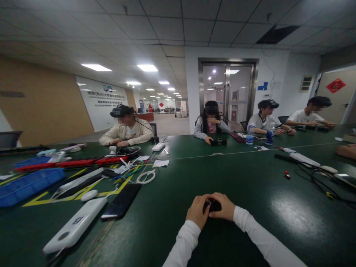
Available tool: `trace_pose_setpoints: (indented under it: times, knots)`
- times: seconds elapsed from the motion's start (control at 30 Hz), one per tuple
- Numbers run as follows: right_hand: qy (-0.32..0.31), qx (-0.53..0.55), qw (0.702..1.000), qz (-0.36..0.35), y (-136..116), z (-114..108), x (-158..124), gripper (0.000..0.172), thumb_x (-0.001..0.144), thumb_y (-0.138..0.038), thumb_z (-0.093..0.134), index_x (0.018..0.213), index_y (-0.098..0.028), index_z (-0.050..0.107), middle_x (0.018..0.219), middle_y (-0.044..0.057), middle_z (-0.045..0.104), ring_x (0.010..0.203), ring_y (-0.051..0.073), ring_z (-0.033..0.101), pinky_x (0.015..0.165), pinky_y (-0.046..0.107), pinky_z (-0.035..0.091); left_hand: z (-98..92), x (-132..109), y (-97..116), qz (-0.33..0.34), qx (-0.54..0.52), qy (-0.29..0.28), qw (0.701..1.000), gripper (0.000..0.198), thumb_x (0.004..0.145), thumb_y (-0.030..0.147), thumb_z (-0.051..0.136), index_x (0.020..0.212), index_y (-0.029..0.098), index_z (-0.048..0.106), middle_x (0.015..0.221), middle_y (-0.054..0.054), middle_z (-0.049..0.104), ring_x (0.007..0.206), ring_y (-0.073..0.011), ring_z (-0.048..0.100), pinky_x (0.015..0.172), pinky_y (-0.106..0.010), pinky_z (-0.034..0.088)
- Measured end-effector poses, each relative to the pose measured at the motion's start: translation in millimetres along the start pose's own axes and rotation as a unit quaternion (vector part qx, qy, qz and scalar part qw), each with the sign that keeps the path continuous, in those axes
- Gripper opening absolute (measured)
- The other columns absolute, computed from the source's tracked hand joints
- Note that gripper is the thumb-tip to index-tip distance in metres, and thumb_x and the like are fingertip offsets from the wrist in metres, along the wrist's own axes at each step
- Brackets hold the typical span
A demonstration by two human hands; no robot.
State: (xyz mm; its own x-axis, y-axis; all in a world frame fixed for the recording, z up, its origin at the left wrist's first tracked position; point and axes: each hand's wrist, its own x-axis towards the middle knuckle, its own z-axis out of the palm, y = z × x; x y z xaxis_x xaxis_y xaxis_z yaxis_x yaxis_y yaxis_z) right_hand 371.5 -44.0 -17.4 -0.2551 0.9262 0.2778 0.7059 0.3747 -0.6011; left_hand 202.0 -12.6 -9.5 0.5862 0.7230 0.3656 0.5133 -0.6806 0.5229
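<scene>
Both of my hands meet over the green table [236, 178], in front of me and slightly right of centre. Between them is a small black object [213, 206], mostly covered by fingers, so its kind does not show. My left hand [198, 210] curls round its left side, thumb towards me. From the right, my right hand [224, 207] closes on the same object. White sleeves cover both wrists. On the left, a black phone [122, 201] and a white power bank [76, 223] lie apart from my hands.
Blue trays [30, 185], red strips and tangled wires lie to the left, beside a coiled white cable [146, 177]. Black cables [314, 178] and a small red item [287, 175] are on the right. Several people wearing headsets sit across the table near two bottles [249, 135].
</scene>
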Motion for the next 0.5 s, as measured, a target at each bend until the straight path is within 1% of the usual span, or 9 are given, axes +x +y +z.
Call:
trace_pose_setpoints:
  times: [0.13, 0.2, 0.27, 0.33, 0.4, 0.47, 0.5]
  knots:
    - [0.003, 0.0, 1.0, 0.002, -2.9, -1.8, -0.5, 0.059, 0.06, -0.047, 0.066, 0.11, -0.024, 0.046, 0.099, 0.003, 0.053, 0.092, 0.022, 0.048, 0.08, 0.033, 0.035, 0.4, 1.6, -2.0, -0.008, -0.032, 0.029, 0.999, 0.037, 0.071, 0.021, 0.047, 0.107, 0.027, 0.047, 0.097, -0.005, 0.055, 0.094, -0.0164, 0.05, 0.082, -0.033, 0.042]
    - [-0.001, -0.001, 1.0, 0.007, -4.8, -3.1, -0.9, 0.06, 0.06, -0.048, 0.065, 0.111, -0.023, 0.046, 0.1, 0.003, 0.053, 0.092, 0.022, 0.048, 0.08, 0.033, 0.035, -2.2, 3.5, -5.0, -0.026, -0.084, 0.059, 0.994, 0.035, 0.071, 0.023, 0.048, 0.106, 0.026, 0.047, 0.092, -0.004, 0.057, 0.091, -0.0156, 0.053, 0.081, -0.033, 0.043]
    - [-0.006, -0.001, 1.0, 0.012, -6.6, -4.6, -1.4, 0.06, 0.06, -0.049, 0.065, 0.111, -0.023, 0.045, 0.099, 0.003, 0.053, 0.091, 0.022, 0.049, 0.08, 0.033, 0.035, -7.5, 5.9, -9.3, -0.053, -0.158, 0.106, 0.98, 0.033, 0.072, 0.026, 0.048, 0.105, 0.023, 0.045, 0.09, -0.004, 0.059, 0.088, -0.0148, 0.055, 0.079, -0.032, 0.045]
    - [-0.012, 0.001, 1.0, 0.015, -8.7, -6.2, -2.3, 0.06, 0.061, -0.049, 0.064, 0.112, -0.023, 0.045, 0.099, 0.003, 0.053, 0.091, 0.021, 0.049, 0.081, 0.033, 0.034, -14.3, 8.5, -14.5, -0.09, -0.243, 0.179, 0.949, 0.033, 0.072, 0.029, 0.048, 0.104, 0.02, 0.043, 0.088, -0.005, 0.06, 0.085, -0.0146, 0.058, 0.078, -0.032, 0.045]
    - [-0.012, 0.002, 1.0, 0.017, -11.5, -8.1, -3.9, 0.059, 0.062, -0.048, 0.063, 0.112, -0.024, 0.045, 0.1, 0.003, 0.053, 0.092, 0.021, 0.049, 0.082, 0.033, 0.034, -20.8, 10.7, -19.9, -0.133, -0.315, 0.257, 0.904, 0.034, 0.07, 0.031, 0.05, 0.101, 0.017, 0.042, 0.086, -0.006, 0.06, 0.08, -0.0152, 0.06, 0.077, -0.033, 0.046]
    - [-0.008, 0.002, 1.0, 0.016, -14.8, -10.5, -5.9, 0.058, 0.063, -0.049, 0.063, 0.112, -0.024, 0.044, 0.1, 0.004, 0.052, 0.093, 0.021, 0.049, 0.082, 0.032, 0.034, -25.2, 12.0, -23.7, -0.167, -0.364, 0.312, 0.861, 0.036, 0.068, 0.032, 0.053, 0.098, 0.016, 0.042, 0.084, -0.006, 0.059, 0.073, -0.0159, 0.062, 0.074, -0.034, 0.047]
    - [-0.007, 0.002, 1.0, 0.015, -16.3, -11.8, -6.9, 0.058, 0.064, -0.049, 0.062, 0.113, -0.024, 0.044, 0.101, 0.004, 0.052, 0.093, 0.021, 0.049, 0.083, 0.032, 0.034, -26.3, 12.1, -24.5, -0.176, -0.379, 0.327, 0.848, 0.037, 0.067, 0.033, 0.054, 0.098, 0.016, 0.042, 0.083, -0.005, 0.059, 0.071, -0.0161, 0.062, 0.072, -0.034, 0.047]
